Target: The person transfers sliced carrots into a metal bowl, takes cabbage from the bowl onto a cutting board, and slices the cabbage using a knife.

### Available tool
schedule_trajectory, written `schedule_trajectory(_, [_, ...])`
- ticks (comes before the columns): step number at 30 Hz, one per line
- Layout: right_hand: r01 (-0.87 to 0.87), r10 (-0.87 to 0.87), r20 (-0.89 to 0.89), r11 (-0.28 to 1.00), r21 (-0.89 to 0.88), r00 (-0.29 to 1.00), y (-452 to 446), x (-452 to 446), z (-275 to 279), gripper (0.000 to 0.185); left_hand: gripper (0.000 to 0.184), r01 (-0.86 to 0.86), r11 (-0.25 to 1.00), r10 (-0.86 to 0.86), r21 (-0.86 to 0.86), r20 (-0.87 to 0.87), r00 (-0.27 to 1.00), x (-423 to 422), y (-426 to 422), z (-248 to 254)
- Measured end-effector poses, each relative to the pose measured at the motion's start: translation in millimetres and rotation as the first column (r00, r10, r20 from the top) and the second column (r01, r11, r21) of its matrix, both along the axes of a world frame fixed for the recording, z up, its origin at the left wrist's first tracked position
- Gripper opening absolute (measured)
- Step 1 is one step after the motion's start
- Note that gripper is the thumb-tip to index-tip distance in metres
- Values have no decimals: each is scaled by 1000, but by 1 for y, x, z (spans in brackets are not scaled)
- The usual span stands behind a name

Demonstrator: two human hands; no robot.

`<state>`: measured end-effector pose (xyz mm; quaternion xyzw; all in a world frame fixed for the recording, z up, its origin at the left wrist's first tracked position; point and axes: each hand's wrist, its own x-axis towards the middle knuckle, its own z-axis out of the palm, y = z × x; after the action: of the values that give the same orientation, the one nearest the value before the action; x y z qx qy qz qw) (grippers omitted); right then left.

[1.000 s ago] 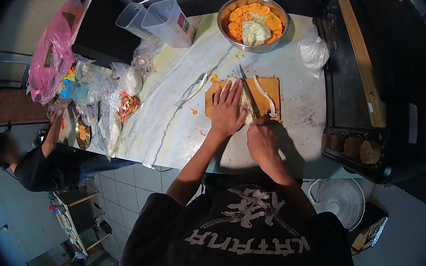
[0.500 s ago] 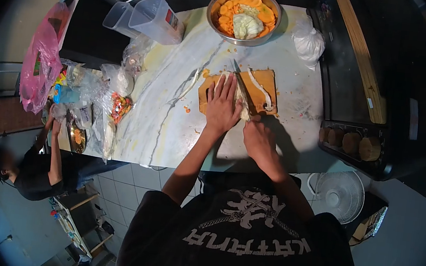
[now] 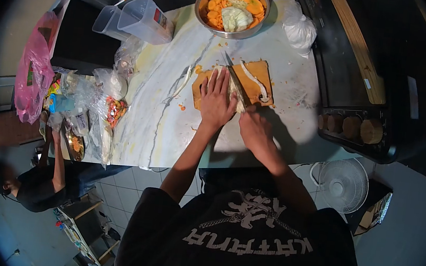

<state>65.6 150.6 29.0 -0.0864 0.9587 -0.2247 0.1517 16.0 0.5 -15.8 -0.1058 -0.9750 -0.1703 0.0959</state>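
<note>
My left hand (image 3: 218,103) lies flat with fingers stretched out, pressing on a pale piece of food (image 3: 239,105) whose kind I cannot make out. That piece rests on an orange-brown cutting board (image 3: 265,75) and is mostly covered by the hand. In my right hand (image 3: 256,133) is the handle of a knife (image 3: 235,78), with fingers closed around it. The blade runs along the right side of the pale piece, its tip pointing away from me. A thin pale strip (image 3: 251,76) lies on the board to the right of the blade.
Beyond the board stands a metal bowl (image 3: 200,19) of orange slices and a pale chunk. A white-filled bag (image 3: 299,30), clear containers (image 3: 149,19) and another pale strip (image 3: 184,81) share the marble table. At left, a co-worker's hands (image 3: 55,128) are among plastic bags.
The camera view has shifted slightly, so the table's contents sit a little further left and mostly higher. Both hands keep nearly the same place on the board and knife.
</note>
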Motion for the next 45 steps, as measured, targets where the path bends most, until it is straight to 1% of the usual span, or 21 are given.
schedule_trajectory(3, [-9,7,-53,1000,-27,999,-4,-7,-6,24,66,3,1000,-3,-3,5,1000,1,0,0])
schedule_trajectory(5, [22,-22,54,1000,-2,998,-1,-3,3,23,67,2,1000,-2,-1,4,1000,0,-1,1])
schedule_trajectory(8, [44,-44,19,999,7,999,7,25,8,22,68,4,1000,-4,-2,8,1000,0,0,0])
schedule_trajectory(14, [21,-22,59,1000,10,998,-1,8,1,23,70,13,1000,-13,-4,-14,1000,0,-1,-1])
schedule_trajectory(17, [25,-23,79,1000,-19,997,-2,1,9,24,71,10,1000,-10,-11,-17,1000,2,-2,-2])
schedule_trajectory(21, [-26,25,55,1000,5,998,7,24,17,25,71,11,1000,-11,-5,-20,1000,2,-2,-2])
schedule_trajectory(23, [45,-43,105,999,-10,994,9,33,13,25,70,12,1000,-13,-8,-23,1000,2,-2,-3])
schedule_trajectory(30, [37,-36,120,999,-9,992,5,14,4,31,69,16,1000,-17,-16,-31,999,2,-2,-3])
schedule_trajectory(32, [34,-29,120,999,-34,992,7,14,6,33,69,13,1000,-14,-20,-36,999,2,-2,-6])
schedule_trajectory(36, [55,-51,140,998,-19,989,9,24,10,32,69,20,1000,-21,-16,-43,999,3,-2,-5])
schedule_trajectory(39, [36,-29,159,999,-38,987,8,23,14,31,69,12,999,-13,-41,-35,999,2,-1,-5])
schedule_trajectory(42, [68,-66,151,998,-9,986,5,23,2,31,69,17,999,-18,-36,-40,999,2,-1,-6])
schedule_trajectory(44, [78,-78,8,997,3,997,1,21,-3,15,69,16,999,-17,-41,-36,999,2,-1,-6])
schedule_trajectory(45, [75,-75,10,997,0,997,1,21,-4,15,69,13,999,-15,-45,-37,999,1,-1,-7])
